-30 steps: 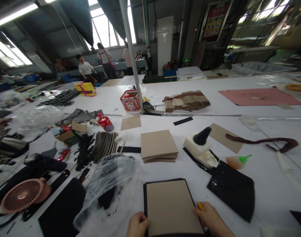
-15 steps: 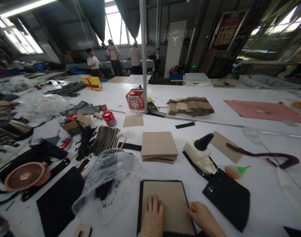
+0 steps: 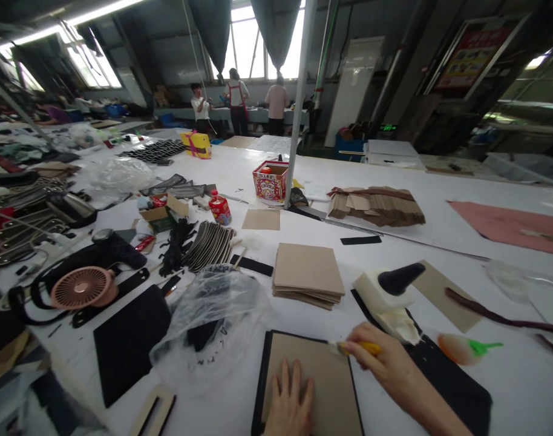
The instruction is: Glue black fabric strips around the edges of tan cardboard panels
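Observation:
My left hand (image 3: 289, 401) lies flat with fingers spread on a tan board (image 3: 324, 393). Beneath that board, a black sheet (image 3: 262, 387) shows as a border along its edges. In my right hand (image 3: 380, 357) is a small brush (image 3: 371, 347) with a yellow handle, its pale bristles at the board's upper right corner. Whether the bristles press on the board I cannot tell. Just beyond my right hand stands a cream glue bottle (image 3: 369, 289) with a black nozzle, white glue (image 3: 401, 327) spilling over its front onto a black piece (image 3: 458, 378).
A stack of tan boards (image 3: 308, 269) sits ahead of the work. Clear plastic bag (image 3: 213, 327), black panel (image 3: 131, 345) and pink fan (image 3: 83, 287) lie left. An orange-and-green object (image 3: 462, 349) is at right. Several people stand at a far bench.
My right hand has moved up along the board's right edge to its top corner, bringing the brush into clear view. My left hand stays on the board. The view has shifted left.

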`<state>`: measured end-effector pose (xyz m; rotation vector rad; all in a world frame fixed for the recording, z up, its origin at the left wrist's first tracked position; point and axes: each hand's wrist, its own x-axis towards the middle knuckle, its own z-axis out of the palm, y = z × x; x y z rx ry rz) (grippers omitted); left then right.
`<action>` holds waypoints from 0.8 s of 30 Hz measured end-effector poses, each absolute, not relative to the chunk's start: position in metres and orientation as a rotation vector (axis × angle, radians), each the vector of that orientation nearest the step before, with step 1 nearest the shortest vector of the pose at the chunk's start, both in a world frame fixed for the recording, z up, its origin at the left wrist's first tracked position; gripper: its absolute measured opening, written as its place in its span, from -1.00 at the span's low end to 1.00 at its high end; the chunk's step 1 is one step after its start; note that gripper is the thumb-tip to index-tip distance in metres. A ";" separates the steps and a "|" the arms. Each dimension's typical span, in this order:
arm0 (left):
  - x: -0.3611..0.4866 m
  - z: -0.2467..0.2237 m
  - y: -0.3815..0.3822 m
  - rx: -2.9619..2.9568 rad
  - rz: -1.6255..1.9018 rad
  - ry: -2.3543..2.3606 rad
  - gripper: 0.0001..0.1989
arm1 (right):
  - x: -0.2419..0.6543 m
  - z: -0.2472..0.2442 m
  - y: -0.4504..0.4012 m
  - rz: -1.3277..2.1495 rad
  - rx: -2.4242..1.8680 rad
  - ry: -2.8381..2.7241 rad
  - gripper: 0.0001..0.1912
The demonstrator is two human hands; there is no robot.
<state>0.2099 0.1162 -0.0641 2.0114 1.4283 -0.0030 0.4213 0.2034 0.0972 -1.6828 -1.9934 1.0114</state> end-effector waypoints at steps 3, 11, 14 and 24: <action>0.210 -0.084 0.112 2.065 0.019 1.444 -0.30 | 0.375 0.093 0.209 1.198 -1.413 -2.003 -0.82; 0.211 -0.117 0.106 2.263 0.089 1.524 -0.25 | 0.337 0.070 0.224 1.244 -1.298 -2.229 -0.84; 0.210 -0.114 0.106 2.260 0.105 1.500 -0.26 | 0.367 0.067 0.225 1.226 -1.356 -2.284 -0.85; 0.201 -0.069 0.115 2.217 0.176 1.414 -0.41 | 0.489 0.081 0.195 0.939 -1.795 -2.281 -0.79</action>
